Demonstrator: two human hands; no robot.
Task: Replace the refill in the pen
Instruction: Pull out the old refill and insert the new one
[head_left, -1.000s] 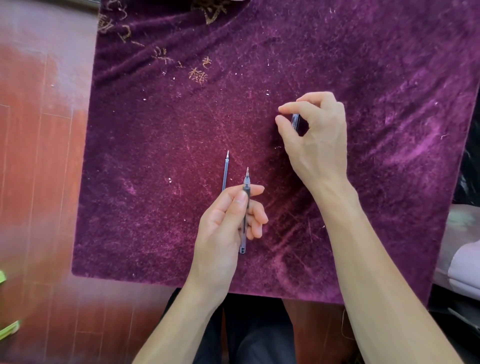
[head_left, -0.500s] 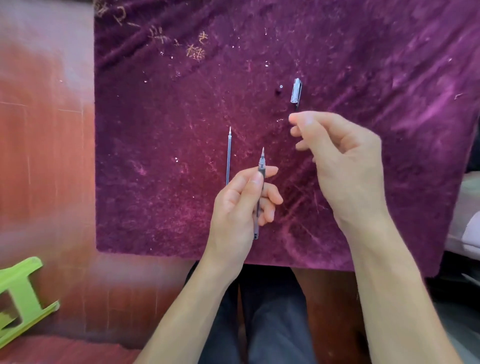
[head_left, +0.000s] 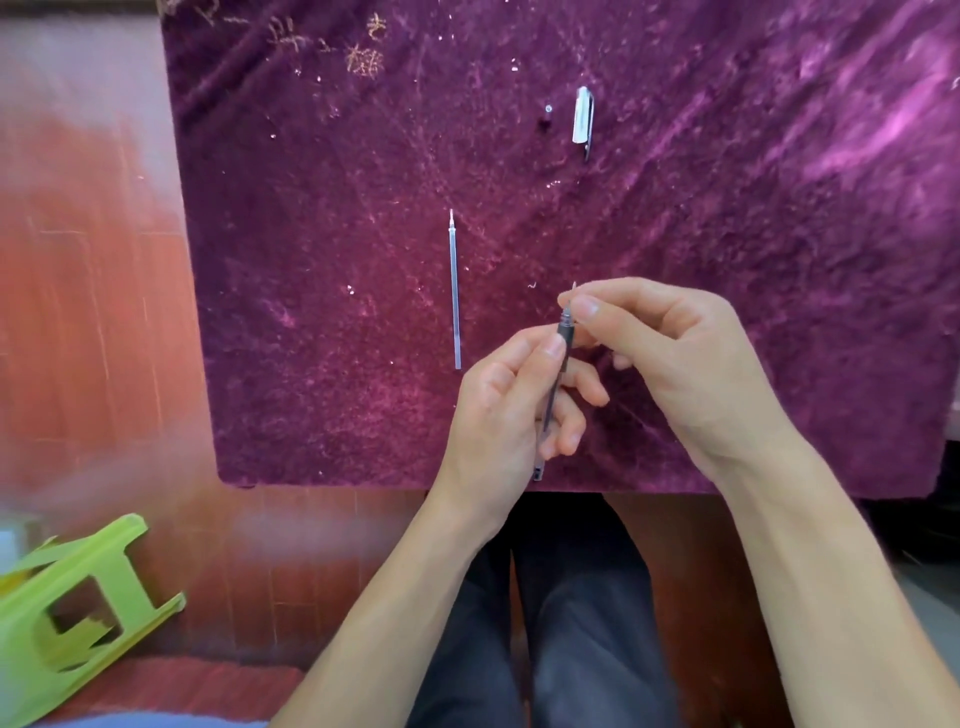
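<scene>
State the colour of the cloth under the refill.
The cloth is deep purple with gold marks at its far edge, clearest in the head view.

Right fingers now on pen

cloth: purple velvet, matt, rough nap flecked with lint | pen I hold: smoky see-through plastic, smooth | refill: clear plastic tube, tip looks metal | cap: clear glossy plastic | stool: lime plastic, smooth | floor: reddish wood, slight sheen
</scene>
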